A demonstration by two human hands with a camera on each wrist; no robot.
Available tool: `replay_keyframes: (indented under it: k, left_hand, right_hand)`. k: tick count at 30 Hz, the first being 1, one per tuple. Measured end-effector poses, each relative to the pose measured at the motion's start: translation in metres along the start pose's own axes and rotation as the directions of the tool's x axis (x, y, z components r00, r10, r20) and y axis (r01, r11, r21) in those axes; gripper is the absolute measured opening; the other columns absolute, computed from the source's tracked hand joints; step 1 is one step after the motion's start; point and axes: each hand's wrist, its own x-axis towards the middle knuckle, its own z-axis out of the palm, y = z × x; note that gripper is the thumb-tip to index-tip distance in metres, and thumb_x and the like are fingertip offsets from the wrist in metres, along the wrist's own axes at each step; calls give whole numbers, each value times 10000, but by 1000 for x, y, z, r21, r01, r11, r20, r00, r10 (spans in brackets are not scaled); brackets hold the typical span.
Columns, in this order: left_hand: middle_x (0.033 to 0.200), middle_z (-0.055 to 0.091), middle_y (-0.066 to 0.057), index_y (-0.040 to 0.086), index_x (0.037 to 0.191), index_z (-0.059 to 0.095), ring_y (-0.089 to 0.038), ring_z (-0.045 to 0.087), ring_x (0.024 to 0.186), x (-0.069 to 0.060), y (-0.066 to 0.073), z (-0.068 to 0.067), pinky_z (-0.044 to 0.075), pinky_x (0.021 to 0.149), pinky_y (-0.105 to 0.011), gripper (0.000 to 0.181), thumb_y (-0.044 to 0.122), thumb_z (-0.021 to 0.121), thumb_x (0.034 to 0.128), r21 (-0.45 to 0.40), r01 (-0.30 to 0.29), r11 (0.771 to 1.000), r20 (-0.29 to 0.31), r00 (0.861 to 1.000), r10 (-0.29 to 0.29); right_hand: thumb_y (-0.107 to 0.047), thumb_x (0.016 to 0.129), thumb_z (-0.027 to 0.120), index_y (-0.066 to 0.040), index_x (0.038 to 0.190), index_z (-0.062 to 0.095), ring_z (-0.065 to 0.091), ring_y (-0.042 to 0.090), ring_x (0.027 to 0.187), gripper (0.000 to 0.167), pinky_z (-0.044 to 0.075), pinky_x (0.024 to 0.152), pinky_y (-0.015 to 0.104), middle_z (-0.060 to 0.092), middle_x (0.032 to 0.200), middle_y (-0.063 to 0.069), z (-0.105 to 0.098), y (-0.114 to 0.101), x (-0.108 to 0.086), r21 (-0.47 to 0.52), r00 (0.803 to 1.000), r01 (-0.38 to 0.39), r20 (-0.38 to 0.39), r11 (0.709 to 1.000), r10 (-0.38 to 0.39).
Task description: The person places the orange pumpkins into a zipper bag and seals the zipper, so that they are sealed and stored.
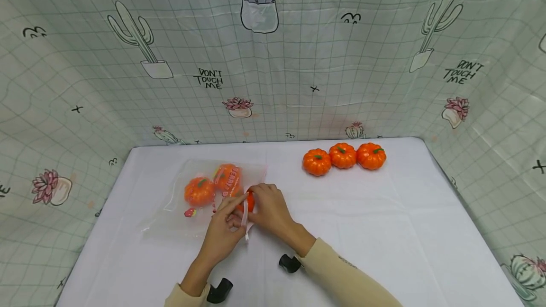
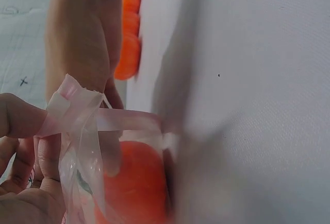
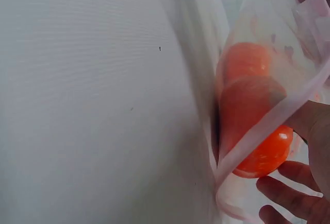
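A clear plastic bag with pink edging lies on the left half of the table, two orange pumpkins inside it. My left hand pinches the bag's edge at its right-hand opening, the thumb and fingers on the pink strip in the left wrist view. At that opening my right hand holds another orange pumpkin, partly covered by the hands. The right wrist view has this pumpkin behind the pink strip, with my right hand's fingers against its lower side.
Three orange pumpkins stand in a row at the back, right of the bag. A white cloth covers the table, and a patterned curtain rises behind and beside it. Black pieces sit at both wrists.
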Motion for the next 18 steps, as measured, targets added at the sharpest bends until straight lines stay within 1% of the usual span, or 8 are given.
replay_keyframes:
  k: [3,6,9,12,16,18]
  left_hand:
    - [1421,550,-208,-57,1462,583,-156,557,934,0,-1,-1,535,726,-153,715,-280,633,785,-13,-6,1000,2,1000,6]
    - [1558,471,-234,-64,1468,573,-153,552,940,0,0,0,533,739,-152,717,-278,629,785,-14,-6,1000,5,1000,6]
    - [1556,476,-224,-49,1473,577,-162,551,946,1,2,0,531,742,-157,728,-273,632,783,3,2,1000,-1,1000,-2]
    - [1513,513,-202,-26,1476,587,-181,556,949,2,2,0,528,735,-167,736,-266,636,781,19,14,1000,-13,1000,-13]
    - [1495,533,-185,-21,1476,588,-195,563,951,4,0,-1,526,730,-172,735,-255,634,781,38,15,999,-22,1000,-14]
    - [1512,527,-177,-24,1478,585,-203,562,957,6,-2,-2,525,735,-172,735,-253,625,780,43,18,999,-22,1000,-17]
  right_hand:
    - [-261,816,918,-50,1300,689,601,345,1167,576,504,1008,486,700,1266,108,-5,2,-4,26,1000,-14,1,1000,14]
    - [-272,818,928,-50,1334,672,590,363,1207,617,487,1048,511,691,1291,120,-16,9,-8,52,999,-47,-15,998,48]
    - [-283,821,928,-54,1347,666,579,374,1237,631,474,1070,532,683,1318,128,-29,17,-11,59,996,-82,-31,995,84]
    - [-288,824,925,-56,1359,665,572,380,1251,638,463,1087,548,675,1343,136,-41,26,-14,62,992,-116,-47,991,119]
    - [-261,823,926,-45,1368,661,571,383,1265,644,439,1115,569,674,1351,149,-56,41,-18,71,984,-155,-79,985,161]
    - [-253,825,923,-36,1372,655,568,388,1276,647,429,1123,581,671,1357,160,-62,51,-19,68,979,-173,-94,983,179]
